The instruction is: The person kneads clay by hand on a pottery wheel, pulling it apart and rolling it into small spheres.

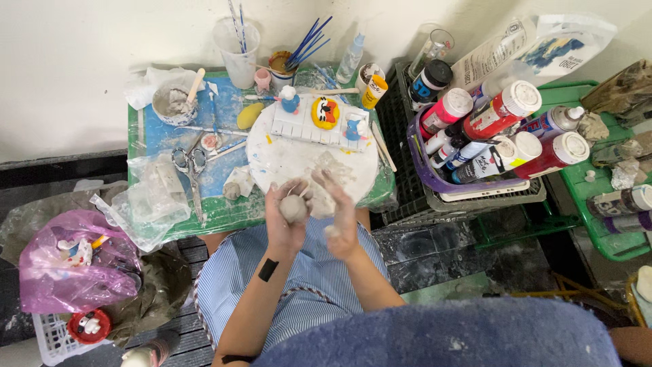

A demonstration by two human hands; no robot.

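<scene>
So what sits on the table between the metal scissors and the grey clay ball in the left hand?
In the head view, a small grey clay lump lies between the metal scissors and the grey clay ball held by the left hand.

Your left hand (pixel 286 221) hides the underside of the clay ball (pixel 294 208). Your right hand (pixel 341 219) is motion-blurred. The green crate (pixel 614 238) runs off the right edge.
</scene>
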